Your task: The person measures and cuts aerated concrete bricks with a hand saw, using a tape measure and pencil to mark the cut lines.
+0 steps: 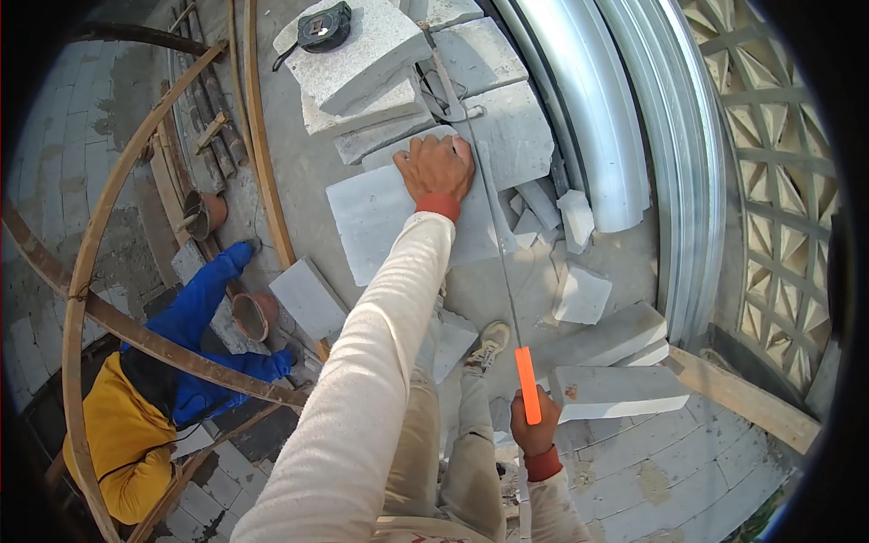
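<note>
My left hand presses down on a flat white block, its fingers curled near the far edge. In my right hand is the orange handle of a long saw. The thin saw blade runs up and away from the handle, across the right part of the block, to the right of my left hand. A black tape measure lies on a rough white block beyond the left hand.
Broken block pieces and whole blocks lie to the right, beside curved metal sheets. At the left, a person in yellow and blue crouches behind curved wooden strips, near two buckets. A wooden beam lies at lower right.
</note>
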Action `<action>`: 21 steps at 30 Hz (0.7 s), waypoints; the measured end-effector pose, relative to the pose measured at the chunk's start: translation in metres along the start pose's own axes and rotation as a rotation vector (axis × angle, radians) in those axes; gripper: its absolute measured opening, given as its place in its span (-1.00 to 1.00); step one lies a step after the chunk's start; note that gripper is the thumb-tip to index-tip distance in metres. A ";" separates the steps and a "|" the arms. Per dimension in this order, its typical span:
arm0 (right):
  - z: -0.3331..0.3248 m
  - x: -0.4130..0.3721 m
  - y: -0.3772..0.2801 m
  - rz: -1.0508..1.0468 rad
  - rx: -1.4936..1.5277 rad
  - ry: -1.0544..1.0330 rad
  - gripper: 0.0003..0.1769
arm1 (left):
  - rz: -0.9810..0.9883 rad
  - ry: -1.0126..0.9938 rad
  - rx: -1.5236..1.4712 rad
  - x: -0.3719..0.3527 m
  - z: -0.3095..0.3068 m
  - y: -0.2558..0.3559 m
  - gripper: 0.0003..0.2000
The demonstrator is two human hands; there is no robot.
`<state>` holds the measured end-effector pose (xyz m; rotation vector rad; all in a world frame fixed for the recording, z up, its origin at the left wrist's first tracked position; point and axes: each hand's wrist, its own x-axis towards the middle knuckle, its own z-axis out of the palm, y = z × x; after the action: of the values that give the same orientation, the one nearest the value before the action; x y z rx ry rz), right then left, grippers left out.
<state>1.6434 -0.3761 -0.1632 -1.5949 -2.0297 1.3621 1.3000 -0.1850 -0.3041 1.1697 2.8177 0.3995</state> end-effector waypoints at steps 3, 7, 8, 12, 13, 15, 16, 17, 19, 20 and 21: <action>0.017 0.094 -0.037 0.033 0.131 -0.042 -0.96 | -0.019 -0.008 -0.004 0.003 0.000 0.002 -0.62; 0.008 0.049 -0.027 0.029 0.030 -0.052 -0.94 | -0.016 0.015 -0.023 0.001 -0.001 0.000 -0.63; -0.003 0.019 -0.018 0.013 -0.059 -0.063 -0.93 | -0.012 0.024 -0.021 0.005 -0.001 0.001 -0.63; -0.024 -0.027 -0.017 0.093 -0.053 -0.068 -0.93 | -0.018 -0.002 -0.012 -0.001 0.001 -0.001 -0.64; -0.022 -0.017 -0.019 0.074 -0.056 -0.062 -0.93 | -0.018 -0.004 -0.017 0.003 -0.001 -0.001 -0.64; 0.002 0.024 -0.022 0.057 -0.040 -0.041 -0.93 | -0.030 -0.037 -0.023 0.001 -0.005 -0.001 -0.63; 0.013 0.053 -0.031 0.039 -0.018 -0.035 -0.93 | -0.029 -0.046 -0.026 0.004 -0.006 0.000 -0.63; 0.020 0.069 -0.037 0.024 0.005 -0.028 -0.92 | -0.033 -0.028 -0.030 0.005 -0.005 0.001 -0.63; 0.022 0.061 -0.038 0.021 0.059 0.001 -0.95 | -0.031 -0.013 -0.036 0.003 -0.003 0.001 -0.64; 0.017 0.055 -0.036 0.022 0.075 0.015 -0.96 | -0.027 0.002 -0.040 -0.001 -0.001 0.001 -0.64; 0.010 0.033 -0.028 0.028 0.031 0.007 -0.96 | -0.025 0.023 -0.046 -0.001 0.003 -0.001 -0.64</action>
<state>1.6064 -0.3527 -0.1588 -1.6188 -1.9797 1.3884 1.3004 -0.1860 -0.3071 1.1271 2.8236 0.4765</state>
